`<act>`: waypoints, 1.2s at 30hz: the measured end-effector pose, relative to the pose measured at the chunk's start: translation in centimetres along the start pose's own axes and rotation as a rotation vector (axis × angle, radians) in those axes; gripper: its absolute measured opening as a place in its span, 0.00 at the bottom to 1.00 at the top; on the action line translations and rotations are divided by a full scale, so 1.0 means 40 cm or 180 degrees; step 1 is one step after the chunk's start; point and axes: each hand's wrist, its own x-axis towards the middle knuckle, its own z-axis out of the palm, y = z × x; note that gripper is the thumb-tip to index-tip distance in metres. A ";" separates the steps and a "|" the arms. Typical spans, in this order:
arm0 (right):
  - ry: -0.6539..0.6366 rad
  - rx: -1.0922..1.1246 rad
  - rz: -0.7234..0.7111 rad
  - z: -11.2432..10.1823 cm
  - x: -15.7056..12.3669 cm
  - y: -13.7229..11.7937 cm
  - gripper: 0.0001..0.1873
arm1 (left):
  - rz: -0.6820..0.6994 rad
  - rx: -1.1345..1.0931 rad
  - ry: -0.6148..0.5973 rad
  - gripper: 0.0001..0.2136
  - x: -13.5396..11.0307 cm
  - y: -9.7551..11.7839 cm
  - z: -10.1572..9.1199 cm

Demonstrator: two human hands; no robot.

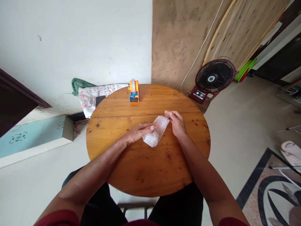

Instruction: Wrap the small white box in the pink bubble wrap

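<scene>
A small piece of clear bubble wrap (156, 131) lies in the middle of the round wooden table (145, 166). My left hand (138, 132) lies flat with its fingers stretched along the wrap's left edge, pressing on it. My right hand (176, 123) has its fingers pinched on the wrap's far right corner. An orange and blue tape dispenser (134, 91) stands at the table's far edge, well beyond both hands.
A dark red floor fan (213, 78) stands to the right behind the table. A printed white sack (98, 95) and a green bag (78, 85) lean by the wall at the left. Wooden boards lean at the back right. A patterned rug (270, 191) lies at the lower right.
</scene>
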 end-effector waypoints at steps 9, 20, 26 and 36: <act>0.0220 -0.0540 -0.0190 0.000 -0.017 -0.011 0.16 | -0.0261 -0.1933 0.0587 0.30 0.047 -0.025 -0.023; -0.0836 -0.1075 -0.0257 0.046 -0.070 -0.019 0.12 | -0.0368 -0.2025 0.1097 0.12 0.047 -0.007 -0.025; -0.1013 -0.1322 0.0080 0.058 -0.074 -0.020 0.18 | -0.0232 -0.1733 0.1062 0.17 0.036 -0.010 -0.017; -0.0739 -0.1408 -0.0111 0.063 -0.070 0.024 0.11 | 0.0375 -0.0473 0.0626 0.22 0.003 0.036 0.009</act>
